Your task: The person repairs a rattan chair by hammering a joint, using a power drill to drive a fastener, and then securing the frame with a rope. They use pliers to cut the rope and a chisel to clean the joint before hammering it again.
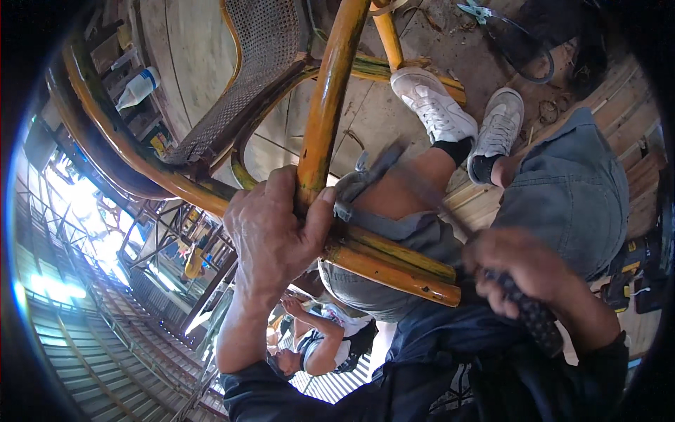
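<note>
A rattan chair frame (pixel 334 91), glossy orange-brown with dark streaks, lies across my lap. Its woven cane panel (pixel 260 56) extends to the far left. My left hand (pixel 271 225) is closed round the frame where an upright pole meets the others, thumb on the near side. From that joint, two short poles (pixel 394 271) run side by side to the right. My right hand (pixel 517 264), blurred by motion, is wrapped round the dark patterned grip of a hammer (pixel 531 316). The hammer's smeared head is near the joint, apart from my left hand.
Pliers (pixel 475 10) lie on the floor at the far right, near a dark curved cable or hose. A white bottle (pixel 139 88) is at the left. Yellow-and-black power tools (pixel 626 278) rest at the right edge. Another person (pixel 327 337) is in the background.
</note>
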The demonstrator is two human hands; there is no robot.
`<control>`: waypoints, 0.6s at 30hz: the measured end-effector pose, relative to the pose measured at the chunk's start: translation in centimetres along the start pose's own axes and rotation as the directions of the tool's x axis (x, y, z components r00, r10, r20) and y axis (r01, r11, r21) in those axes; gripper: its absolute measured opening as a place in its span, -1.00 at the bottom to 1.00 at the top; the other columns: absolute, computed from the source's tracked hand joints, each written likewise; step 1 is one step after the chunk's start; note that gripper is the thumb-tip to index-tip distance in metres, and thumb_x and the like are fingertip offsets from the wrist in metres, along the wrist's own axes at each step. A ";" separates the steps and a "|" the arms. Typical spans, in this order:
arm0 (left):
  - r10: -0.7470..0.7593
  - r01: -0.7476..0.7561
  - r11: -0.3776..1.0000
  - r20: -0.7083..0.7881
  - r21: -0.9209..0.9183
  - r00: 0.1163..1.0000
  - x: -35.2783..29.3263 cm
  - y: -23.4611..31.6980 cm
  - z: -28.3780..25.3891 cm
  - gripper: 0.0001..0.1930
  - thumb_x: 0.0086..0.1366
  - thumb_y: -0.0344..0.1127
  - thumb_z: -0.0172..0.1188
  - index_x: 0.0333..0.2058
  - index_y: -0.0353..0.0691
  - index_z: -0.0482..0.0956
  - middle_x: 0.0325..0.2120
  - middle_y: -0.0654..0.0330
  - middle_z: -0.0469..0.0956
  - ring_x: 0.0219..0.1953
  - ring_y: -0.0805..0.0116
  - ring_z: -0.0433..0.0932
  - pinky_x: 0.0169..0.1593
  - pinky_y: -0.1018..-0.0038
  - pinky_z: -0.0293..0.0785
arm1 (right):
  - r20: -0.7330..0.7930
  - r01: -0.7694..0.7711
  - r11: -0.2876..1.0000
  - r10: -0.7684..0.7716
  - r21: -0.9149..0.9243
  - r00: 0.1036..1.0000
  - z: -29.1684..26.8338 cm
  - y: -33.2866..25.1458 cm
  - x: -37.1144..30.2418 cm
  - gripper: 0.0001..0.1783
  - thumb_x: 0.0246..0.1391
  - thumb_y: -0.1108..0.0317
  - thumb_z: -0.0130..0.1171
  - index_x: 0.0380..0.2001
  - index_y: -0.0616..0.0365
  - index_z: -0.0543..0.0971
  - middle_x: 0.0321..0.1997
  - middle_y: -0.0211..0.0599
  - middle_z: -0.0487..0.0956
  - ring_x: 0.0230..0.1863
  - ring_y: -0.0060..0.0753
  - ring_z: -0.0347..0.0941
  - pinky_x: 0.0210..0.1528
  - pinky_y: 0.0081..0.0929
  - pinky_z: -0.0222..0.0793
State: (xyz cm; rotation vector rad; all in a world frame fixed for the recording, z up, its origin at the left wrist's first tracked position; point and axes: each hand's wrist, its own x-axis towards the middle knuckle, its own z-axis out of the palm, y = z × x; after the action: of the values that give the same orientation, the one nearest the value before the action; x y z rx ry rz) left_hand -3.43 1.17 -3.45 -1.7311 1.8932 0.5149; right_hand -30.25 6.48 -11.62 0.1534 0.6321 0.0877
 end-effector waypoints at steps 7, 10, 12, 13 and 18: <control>-0.070 0.071 0.997 0.047 -0.022 0.996 0.0 0.5 -0.3 -0.65 0.03 -0.06 0.24 -0.52 -0.24 0.41 -0.79 0.09 0.39 -0.62 0.03 0.46 -0.43 0.19 0.29 | -0.094 0.234 0.844 -0.215 0.482 0.972 -1.7 0.4 1.1 -0.62 0.26 0.09 -0.20 -0.36 0.23 0.39 -0.70 -0.40 0.37 -0.78 -0.48 0.38 -0.79 -0.51 0.32; -0.074 0.076 0.997 0.059 -0.030 0.995 0.2 0.8 -0.6 -0.64 0.04 -0.03 0.21 -0.52 -0.25 0.41 -0.77 0.07 0.41 -0.59 0.00 0.48 -0.40 0.16 0.30 | 0.006 0.035 0.985 -0.036 0.169 0.999 -1.9 1.5 1.7 -0.63 0.24 0.11 -0.08 -0.27 0.28 0.43 -0.69 -0.43 0.37 -0.67 -0.53 0.38 -0.65 -0.54 0.36; -0.078 0.076 0.997 0.067 0.022 0.995 0.0 0.6 -0.6 -0.64 0.05 -0.03 0.18 -0.53 -0.26 0.42 -0.74 0.03 0.44 -0.56 0.00 0.50 -0.40 0.13 0.32 | -0.120 0.029 0.996 -0.039 -0.085 0.992 -2.2 2.0 2.3 -0.60 0.23 0.08 -0.09 -0.29 0.26 0.43 -0.69 -0.41 0.36 -0.70 -0.55 0.35 -0.67 -0.57 0.33; -0.061 0.062 0.998 0.067 -0.005 0.996 0.2 0.4 -0.4 -0.64 0.05 -0.03 0.18 -0.54 -0.26 0.42 -0.74 0.02 0.44 -0.57 0.00 0.50 -0.41 0.12 0.33 | -0.186 0.021 0.977 -0.061 -0.212 0.981 -2.1 2.0 2.8 -0.59 0.23 0.06 -0.09 -0.29 0.26 0.44 -0.69 -0.41 0.36 -0.71 -0.55 0.33 -0.67 -0.59 0.31; -0.052 0.053 0.995 0.015 -0.087 0.999 -0.4 -0.9 0.0 -0.61 0.07 0.03 0.10 -0.53 -0.24 0.47 -0.72 0.03 0.46 -0.58 -0.01 0.50 -0.42 0.14 0.36 | -0.145 -0.004 0.998 -0.004 -0.057 0.989 -1.3 2.8 3.5 -0.57 0.23 -0.03 -0.15 -0.39 0.15 0.39 -0.72 -0.39 0.35 -0.82 -0.53 0.26 -0.81 -0.55 0.18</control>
State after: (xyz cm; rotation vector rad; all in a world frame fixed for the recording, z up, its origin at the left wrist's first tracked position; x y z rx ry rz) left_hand -2.53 1.38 -3.14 -1.8232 1.8363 0.5948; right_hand -28.35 9.81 -14.22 0.0926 0.7736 0.1175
